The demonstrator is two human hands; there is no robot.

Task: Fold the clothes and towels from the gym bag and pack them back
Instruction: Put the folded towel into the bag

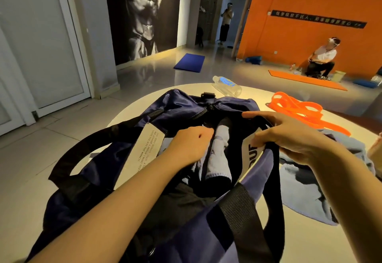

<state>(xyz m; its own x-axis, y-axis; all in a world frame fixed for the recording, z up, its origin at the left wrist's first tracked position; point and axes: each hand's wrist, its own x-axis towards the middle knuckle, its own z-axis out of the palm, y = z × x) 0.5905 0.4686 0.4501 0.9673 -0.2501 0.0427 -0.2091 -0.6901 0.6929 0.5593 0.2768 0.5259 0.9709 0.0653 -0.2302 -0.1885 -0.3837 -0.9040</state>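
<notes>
I see the navy gym bag (115,159) centred on the bench (306,242). Left hand (190,144) curls inside it beside a rolled white towel (219,155); right hand (289,136) grips the 3 o'clock rim.

a single head-worn wide-angle view is given, aimed forward and down, close over the gym bag (115,159) at 6 o'clock on the round table (310,242).

The gym bag (115,165) sits open on the round table (310,240), a rolled towel (219,151) inside it. Behind the bag lies a water bottle (226,85); to its right, resistance bands (303,109), with a garment (306,188) nearer.
</notes>
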